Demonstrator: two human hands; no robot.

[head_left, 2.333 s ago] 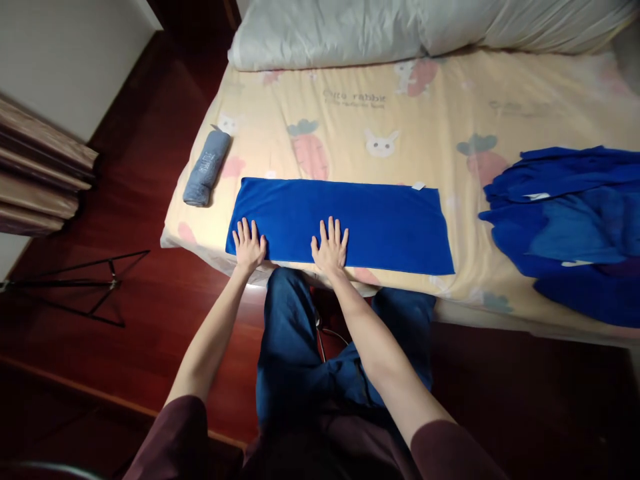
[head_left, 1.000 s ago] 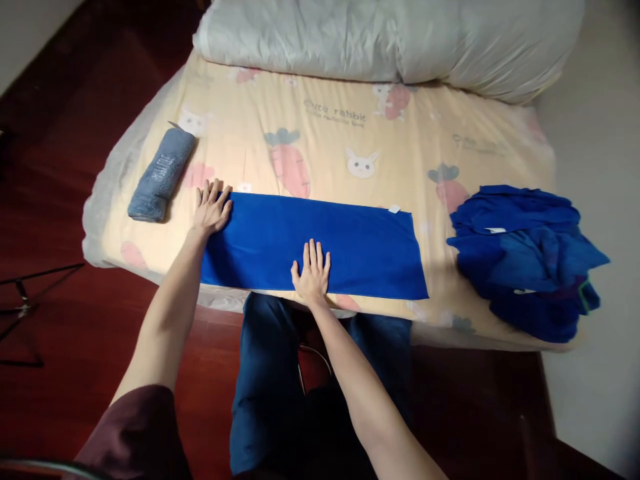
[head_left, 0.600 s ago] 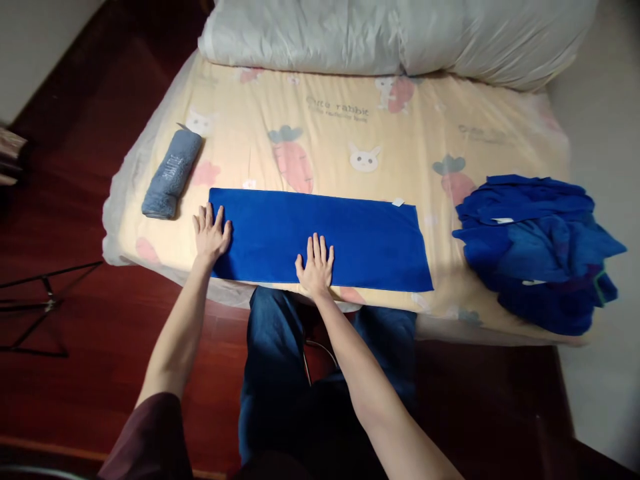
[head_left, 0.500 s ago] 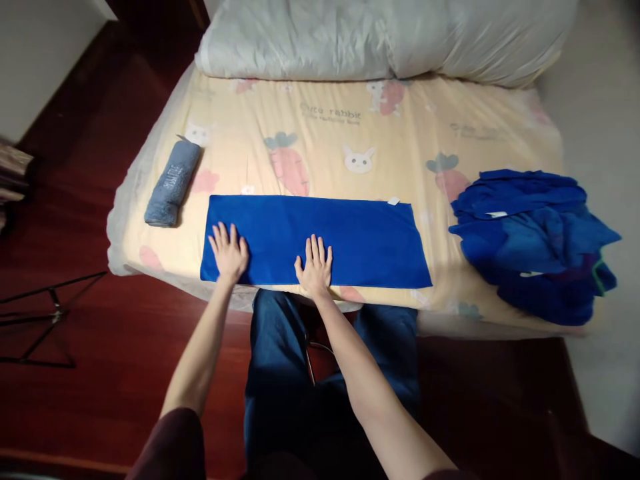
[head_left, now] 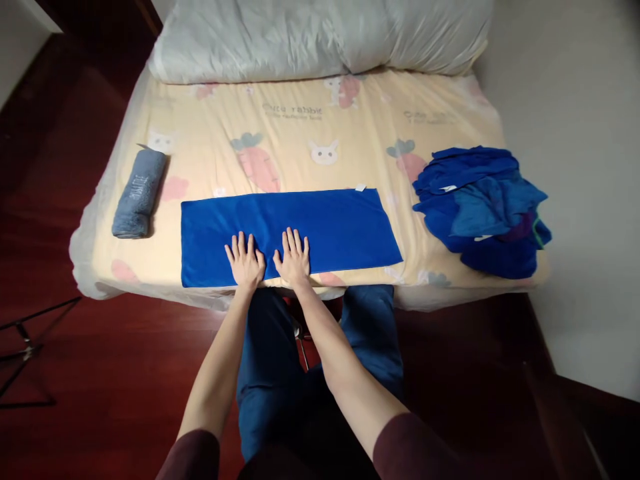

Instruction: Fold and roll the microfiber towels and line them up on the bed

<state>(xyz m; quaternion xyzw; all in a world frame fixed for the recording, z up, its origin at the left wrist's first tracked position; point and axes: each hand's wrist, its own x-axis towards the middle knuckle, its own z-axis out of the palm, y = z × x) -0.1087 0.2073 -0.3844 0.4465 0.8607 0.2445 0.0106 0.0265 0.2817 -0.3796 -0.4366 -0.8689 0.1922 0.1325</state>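
Note:
A blue cloth lies flat as a long rectangle along the front edge of the bed, with a small white tag at its far edge. My left hand rests palm down on it, left of the middle, fingers spread. Close beside it, my right hand also lies flat on the cloth near its front edge, fingers apart. Neither hand grips anything.
A rolled grey towel lies at the bed's left. On the right is a rumpled pile of blue cloths. A pale quilt spans the back of the patterned sheet. A black metal stand is at the lower left.
My left hand has slid right over the cloth, away from its left end, and now lies close to my right hand. The camera view has shifted, moving the bed leftward in the picture.

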